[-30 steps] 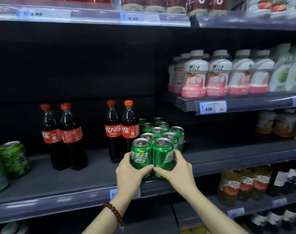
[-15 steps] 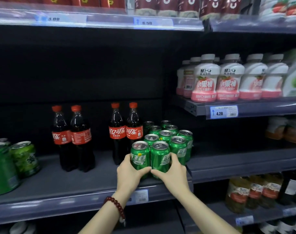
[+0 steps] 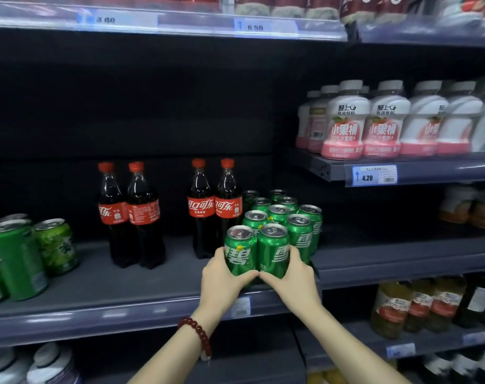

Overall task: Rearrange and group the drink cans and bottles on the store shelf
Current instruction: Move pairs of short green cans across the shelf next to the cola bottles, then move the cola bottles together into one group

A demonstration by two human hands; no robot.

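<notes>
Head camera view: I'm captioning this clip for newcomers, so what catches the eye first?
Both hands, left hand and right hand, cup the two front green cans of a cluster at the shelf edge, centre frame. Just behind to the left stand two pairs of red-capped cola bottles, and pink-and-white bottles line the upper right shelf.

There is one camera, and it sits on the person's head. It looks forward and a little down at a store shelf [image 3: 102, 297]. It is close, about as far back as the arms reach, and both arms come up from the bottom edge. The wide lens bends the shelf edges near the sides. The top shelf [image 3: 180, 26] is seen from below. A lower shelf [image 3: 418, 345] is seen from above. No other view shares this scene.
</notes>
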